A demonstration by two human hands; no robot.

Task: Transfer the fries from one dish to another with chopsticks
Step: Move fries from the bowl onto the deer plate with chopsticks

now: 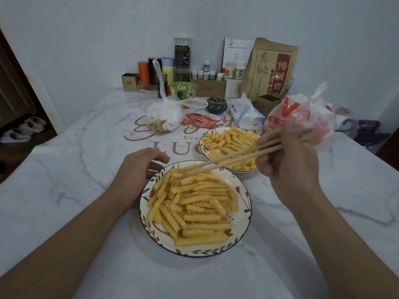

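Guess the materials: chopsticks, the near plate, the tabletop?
Chopsticks: look like plain wood or bamboo, with a pale tan matte surface and no visible lacquer. Near plate: probably glazed ceramic, glossy white with a dark rim line and painted leaf motifs. Tabletop: a white marble-look surface with grey veining and gold lettering; real stone or a printed cover cannot be told.

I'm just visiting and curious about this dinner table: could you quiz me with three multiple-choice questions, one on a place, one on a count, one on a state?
1. Where are the chopsticks' tips?
A. over the near dish's far edge
B. inside the green bowl
C. flat on the table

2. How many dishes hold fries?
A. one
B. two
C. four

3. What is the left hand doing?
A. holding a cup
B. resting beside the near dish
C. gripping chopsticks

Answers: 1 A, the chopsticks in the right hand reach the near dish. 2 B, the far dish has fries too. 3 B, the left hand holds nothing.
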